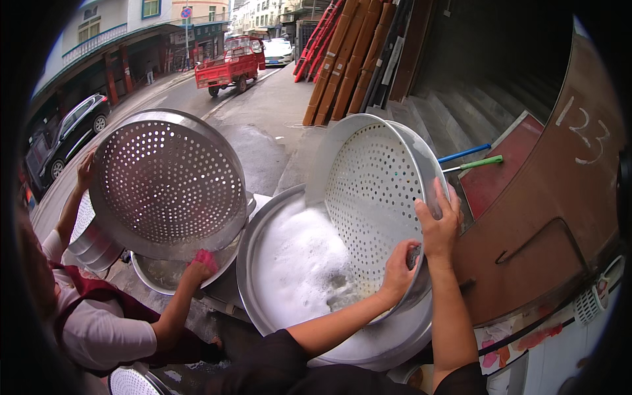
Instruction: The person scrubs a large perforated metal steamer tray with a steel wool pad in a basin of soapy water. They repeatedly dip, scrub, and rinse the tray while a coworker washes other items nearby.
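Observation:
A large perforated metal steamer tray (375,173) is tilted on its side, its lower edge in a wide metal basin (245,266) of foamy water (301,247). My right hand (441,219) grips the tray's outer rim, thumb on the inside. Lower down, my left hand (401,274) holds a dark grey scouring pad (414,256) against the inner wall near the rim. White suds cover much of the water, with a churned patch beside the tray's lower edge.
At left, a co-worker (103,321) holds up another perforated tray (168,182) over a smaller basin (158,276), a pink cloth (205,261) in one hand. A brown board (538,247) stands at right, near blue (464,153) and green (481,162) handles. Beyond are steps (444,118) and a street.

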Tool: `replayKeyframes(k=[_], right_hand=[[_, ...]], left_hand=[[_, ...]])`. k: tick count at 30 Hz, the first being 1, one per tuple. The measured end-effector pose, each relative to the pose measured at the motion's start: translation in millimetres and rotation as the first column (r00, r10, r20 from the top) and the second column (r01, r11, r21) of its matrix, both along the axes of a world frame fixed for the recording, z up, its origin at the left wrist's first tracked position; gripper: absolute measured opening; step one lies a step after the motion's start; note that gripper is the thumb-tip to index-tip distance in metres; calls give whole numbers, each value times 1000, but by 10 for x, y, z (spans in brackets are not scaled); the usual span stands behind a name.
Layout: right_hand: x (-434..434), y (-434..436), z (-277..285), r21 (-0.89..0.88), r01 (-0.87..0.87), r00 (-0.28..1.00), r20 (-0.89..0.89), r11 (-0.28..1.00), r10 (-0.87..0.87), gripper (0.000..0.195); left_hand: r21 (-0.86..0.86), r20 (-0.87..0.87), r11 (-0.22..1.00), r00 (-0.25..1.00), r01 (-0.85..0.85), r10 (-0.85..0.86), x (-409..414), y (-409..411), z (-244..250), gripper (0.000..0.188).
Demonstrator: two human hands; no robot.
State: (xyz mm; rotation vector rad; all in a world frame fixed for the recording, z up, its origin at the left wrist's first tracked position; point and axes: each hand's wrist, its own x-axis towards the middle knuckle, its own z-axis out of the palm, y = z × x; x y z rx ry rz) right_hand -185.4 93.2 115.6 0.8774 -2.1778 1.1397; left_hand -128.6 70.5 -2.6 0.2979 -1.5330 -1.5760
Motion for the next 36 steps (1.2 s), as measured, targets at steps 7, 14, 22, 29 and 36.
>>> replayKeyframes(k=[7, 14, 22, 29, 36], right_hand=[[4, 44, -51, -85, -54, 998, -20, 995, 52, 57], [71, 110, -17, -15, -129, 991, 30, 991, 130, 68], [704, 887, -1250, -367, -224, 917, 235, 903, 323, 104], [678, 730, -1012, -433, -159, 918, 267, 887, 295, 96], [724, 764, -292, -301, -198, 894, 335, 933, 298, 97]], left_hand=[[-164, 463, 985, 878, -50, 122, 3, -434, -1185, 20], [-406, 790, 904, 547, 131, 276, 266, -828, -2231, 14], [-167, 817, 985, 565, 38, 117, 337, -606, -2343, 34], [52, 649, 961, 722, 271, -239, 499, 77, -1507, 70], [-379, 370, 925, 919, 18, 134, 646, 453, -1131, 73]])
